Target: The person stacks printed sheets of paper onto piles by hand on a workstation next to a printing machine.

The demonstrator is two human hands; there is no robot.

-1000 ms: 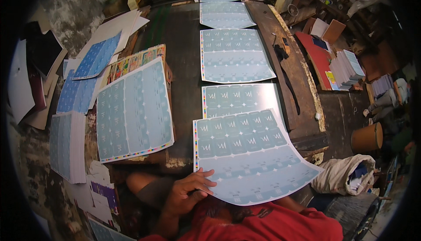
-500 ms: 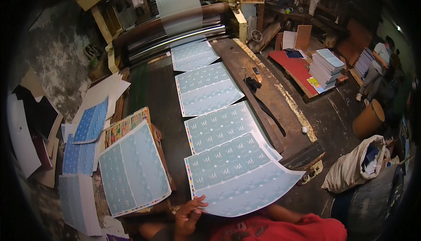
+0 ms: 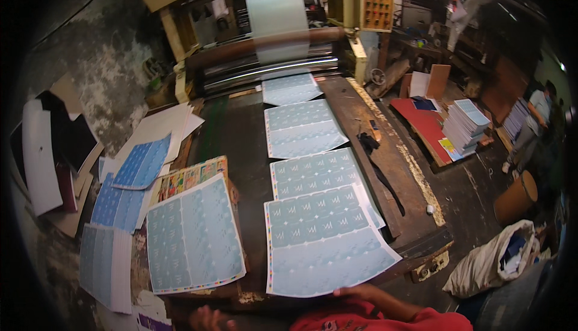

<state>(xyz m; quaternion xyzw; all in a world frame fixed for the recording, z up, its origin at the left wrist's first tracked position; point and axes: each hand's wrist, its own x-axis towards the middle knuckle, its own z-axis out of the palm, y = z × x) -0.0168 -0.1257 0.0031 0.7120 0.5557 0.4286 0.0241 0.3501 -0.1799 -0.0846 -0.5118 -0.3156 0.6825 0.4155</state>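
Observation:
A large pale blue-green printed sheet [image 3: 319,234] lies at the near end of the machine's table, overlapping the printed sheet [image 3: 316,169] behind it. At its near edge is my right hand [image 3: 356,293], closed on the rim, with its fingers partly hidden. My left hand [image 3: 212,319] is low in the picture, away from that sheet, blurred, its fingers loosely apart and nothing visible in them. Just beyond it, to the left, rests a pile topped by a similar printed sheet [image 3: 195,237].
More sheets trail back to the machine's metal rollers [image 3: 271,69]. Darker blue sheets [image 3: 141,162] and a sheet stack [image 3: 108,265] stand at left. At right are a paper stack [image 3: 465,123], a brown drum [image 3: 516,197], a white sack [image 3: 494,262] and a person [image 3: 536,117].
My left hand has let go of the sheet's near left corner and moved down and left. The sheet lies flatter, and my right hand now shows at its near edge. The view has shifted.

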